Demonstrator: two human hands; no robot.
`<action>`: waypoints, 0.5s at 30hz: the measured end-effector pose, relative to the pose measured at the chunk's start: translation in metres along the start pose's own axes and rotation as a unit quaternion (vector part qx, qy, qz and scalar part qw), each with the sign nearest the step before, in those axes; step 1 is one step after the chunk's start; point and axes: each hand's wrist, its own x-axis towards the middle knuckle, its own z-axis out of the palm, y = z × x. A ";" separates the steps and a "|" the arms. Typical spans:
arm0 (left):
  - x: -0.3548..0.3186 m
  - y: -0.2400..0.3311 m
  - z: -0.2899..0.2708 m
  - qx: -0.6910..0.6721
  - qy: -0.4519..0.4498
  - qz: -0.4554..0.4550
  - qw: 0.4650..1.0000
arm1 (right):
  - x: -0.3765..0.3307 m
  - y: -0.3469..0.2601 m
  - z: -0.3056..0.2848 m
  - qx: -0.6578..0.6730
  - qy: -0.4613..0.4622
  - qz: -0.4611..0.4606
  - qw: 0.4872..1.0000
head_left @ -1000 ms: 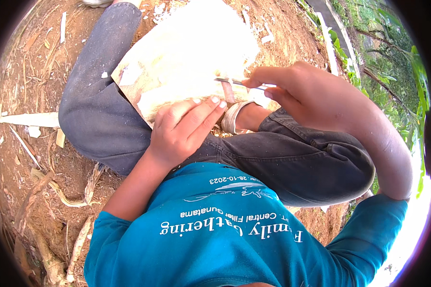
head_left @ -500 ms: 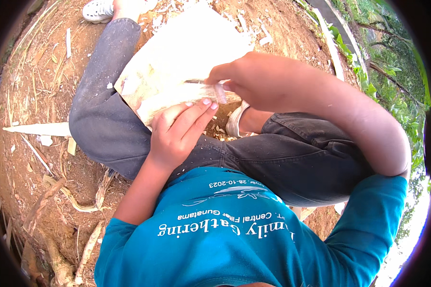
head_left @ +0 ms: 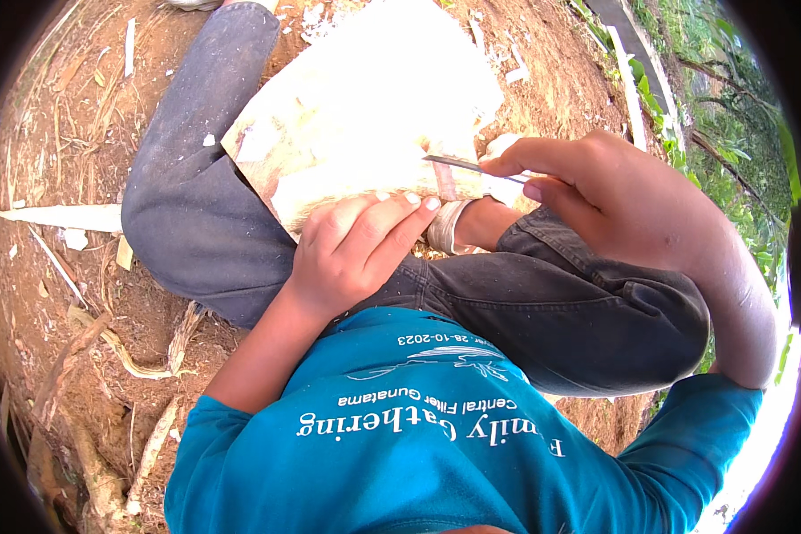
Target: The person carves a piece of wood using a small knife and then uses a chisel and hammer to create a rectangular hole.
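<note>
A large pale piece of wood (head_left: 329, 193), strongly overexposed, lies across my lap. My left hand (head_left: 347, 254) grips its near edge, fingers side by side on top and the thumb hidden. In my right hand (head_left: 587, 191), a thin dark-bladed knife (head_left: 452, 162) is pinched between thumb and fingers. The blade points left over the right end of the wood. Just below the blade, a brownish band (head_left: 445, 182) crosses the wood near my left fingertips. Whether the blade touches the wood, I cannot tell in the glare.
My bent legs in dark trousers (head_left: 191, 222) flank the wood. Pale chips and shavings (head_left: 316, 22) litter the brown soil. To the left lie a pointed pale stick (head_left: 62, 216) and several roots (head_left: 156, 454). Green plants (head_left: 739, 125) grow beyond a low edge on the right.
My right hand has moved right and slightly down, drawing back from my left fingers, and the knife blade now shows plainly. My left hand stays on the wood; the whole view has shifted a little.
</note>
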 end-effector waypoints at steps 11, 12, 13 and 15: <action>0.003 0.002 0.000 -0.006 0.012 0.005 1.000 | 0.004 0.003 0.005 -0.014 0.015 -0.036 0.999; 0.004 0.002 0.000 -0.004 0.013 0.005 1.000 | 0.004 -0.003 0.001 -0.012 0.000 -0.018 1.000; 0.005 0.002 0.000 -0.002 0.013 0.005 1.000 | 0.005 -0.008 -0.001 -0.009 -0.015 0.000 1.000; 0.007 0.004 0.000 0.002 0.011 0.003 1.000 | 0.010 -0.006 0.009 0.026 -0.006 0.010 1.000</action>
